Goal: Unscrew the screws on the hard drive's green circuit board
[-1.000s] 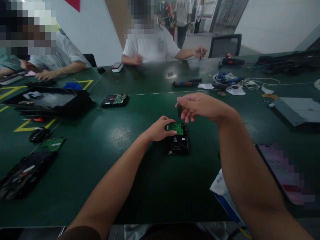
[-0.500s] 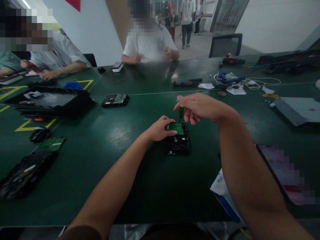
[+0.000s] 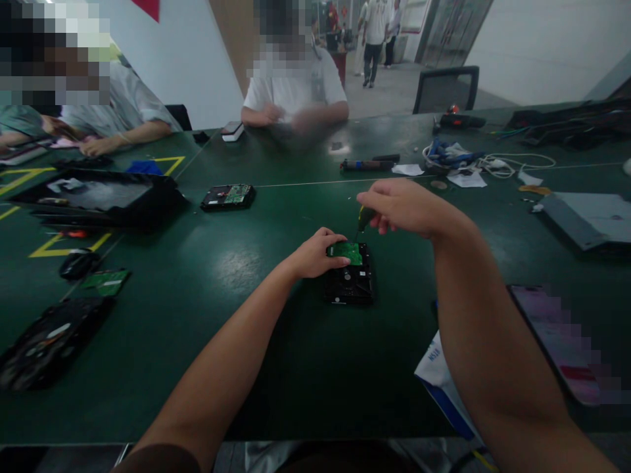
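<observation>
A black hard drive (image 3: 349, 286) lies on the green table, with a green circuit board (image 3: 351, 251) on its far half. My left hand (image 3: 323, 253) grips the drive from the left, its thumb resting on the board and its fingers along the far edge. In my right hand (image 3: 394, 205) is a screwdriver (image 3: 365, 218) with a dark green and yellow handle, held upright and slightly tilted. Its thin shaft points down at the far edge of the circuit board; whether the tip touches a screw is too small to tell.
Another hard drive (image 3: 227, 197) lies to the far left, beyond it a black tray (image 3: 98, 197). Nearer left are a loose circuit board (image 3: 107, 283) and an opened drive (image 3: 54, 341). A phone (image 3: 552, 328) and a white-blue packet (image 3: 438, 374) flank my right forearm. Co-workers sit opposite.
My right hand has shifted slightly right, its fingers now curled closer around the screwdriver handle, which leans more. My left hand and the hard drive stay put. The person opposite has moved their hands.
</observation>
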{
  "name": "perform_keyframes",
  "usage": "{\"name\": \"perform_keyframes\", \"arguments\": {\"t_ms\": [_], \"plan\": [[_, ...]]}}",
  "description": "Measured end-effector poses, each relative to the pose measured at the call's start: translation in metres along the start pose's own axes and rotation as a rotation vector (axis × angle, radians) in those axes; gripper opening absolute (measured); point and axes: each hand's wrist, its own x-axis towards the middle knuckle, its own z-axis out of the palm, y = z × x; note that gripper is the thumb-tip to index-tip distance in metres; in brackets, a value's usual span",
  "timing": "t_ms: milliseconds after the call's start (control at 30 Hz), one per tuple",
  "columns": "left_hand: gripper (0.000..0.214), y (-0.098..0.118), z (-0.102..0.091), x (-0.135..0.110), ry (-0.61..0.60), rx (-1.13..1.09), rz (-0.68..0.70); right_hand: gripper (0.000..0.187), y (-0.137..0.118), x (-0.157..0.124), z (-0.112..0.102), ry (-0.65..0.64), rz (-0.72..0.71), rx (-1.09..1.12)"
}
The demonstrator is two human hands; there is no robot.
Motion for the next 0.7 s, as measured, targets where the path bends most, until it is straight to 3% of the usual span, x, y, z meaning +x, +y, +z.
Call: {"name": "perform_keyframes", "arguments": {"t_ms": [333, 433, 600, 700], "plan": [[0.064, -0.0001, 0.002, 0.0007, 0.025, 0.014, 0.025, 0.054, 0.0002, 0.0, 0.0084, -0.217, -0.015, 0.323], [0.065, 0.0011, 0.0014, -0.0004, 0.021, 0.005, 0.006, 0.052, 0.0038, 0.0013, 0.0064, -0.188, -0.009, 0.321], [0.067, 0.0029, -0.0002, -0.0013, 0.004, 0.003, -0.015, 0.048, 0.0039, 0.0028, 0.0015, 0.011, -0.008, 0.01], [0.067, 0.0019, 0.0001, -0.0006, 0.0, 0.004, -0.013, 0.04, 0.001, 0.0028, 0.0015, 0.052, 0.018, -0.064]]}}
